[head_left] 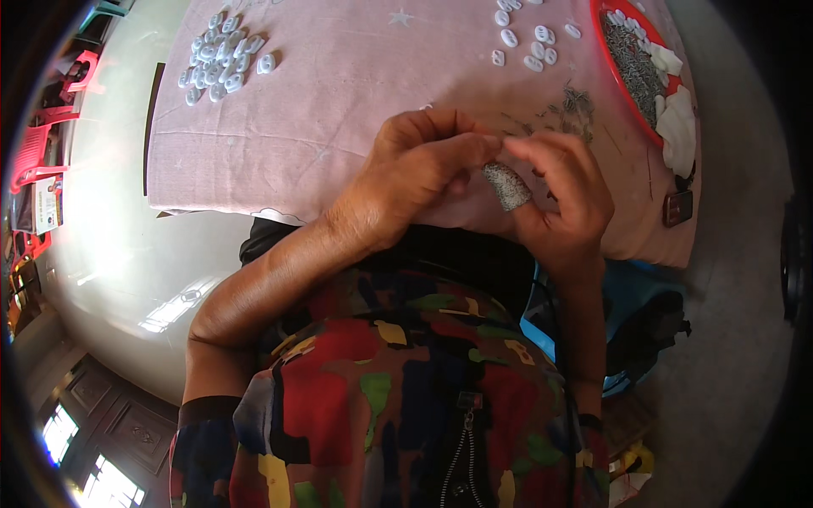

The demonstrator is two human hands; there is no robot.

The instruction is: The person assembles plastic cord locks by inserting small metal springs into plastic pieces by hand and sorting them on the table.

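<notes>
My left hand [415,165] is closed in a pinch above the near part of the pink cloth, its thumb and forefinger tips meeting. My right hand [567,190] faces it with fingers curled, the forefinger tip at the left thumb tip. A grey speckled thumb cover [508,188] sits on the right thumb. Whatever lies between the fingertips is too small or hidden to make out. Just beyond the right hand is a loose heap of small grey metal pieces [577,110]. Several white oval plastic pieces [544,35] with dark marks lie farther off.
A pile of similar white oval pieces [222,57] lies at the far left of the cloth-covered table [339,76]. At the right, a red basin [622,85] holds grey metal pieces, with a white glove [676,131] over its rim. A dark phone-like device [677,207] rests near the right edge.
</notes>
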